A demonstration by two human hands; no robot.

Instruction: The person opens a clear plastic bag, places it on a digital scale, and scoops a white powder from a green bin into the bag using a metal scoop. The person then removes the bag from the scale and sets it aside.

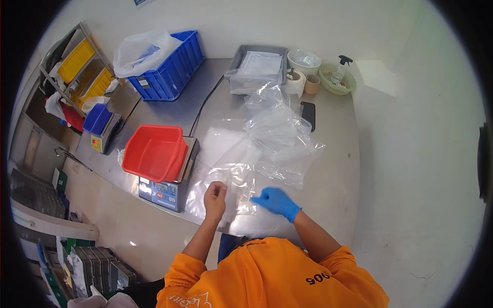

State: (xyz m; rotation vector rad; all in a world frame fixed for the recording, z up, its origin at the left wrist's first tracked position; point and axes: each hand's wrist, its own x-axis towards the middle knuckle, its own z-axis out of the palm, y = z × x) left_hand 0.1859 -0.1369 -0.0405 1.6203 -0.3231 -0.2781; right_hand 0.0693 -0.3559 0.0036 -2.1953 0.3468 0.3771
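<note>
Clear plastic bags (pixel 231 154) lie spread in front of me on a stainless steel table (pixel 335 154). My bare left hand (pixel 215 198), its fingers curled, is over the near part of the bags, beside a digital scale (pixel 163 194); whether it pinches a bag's edge is not plain. My right hand (pixel 276 201) wears a blue glove, with thumb and fingers together near the right edge of a clear bag; a hold on the film cannot be made out. A red plastic tray (pixel 154 154) rests on the scale. More crumpled clear bags (pixel 281 131) lie farther back.
Behind stand a blue crate (pixel 169 73) with a plastic liner, a grey tray (pixel 283 57) of flat bags, a white bowl (pixel 304 57), tape rolls (pixel 312 84) and a green basket (pixel 327 82) with a spray bottle (pixel 339 73). A phone (pixel 308 115) lies right; a second scale (pixel 108 133) stands left.
</note>
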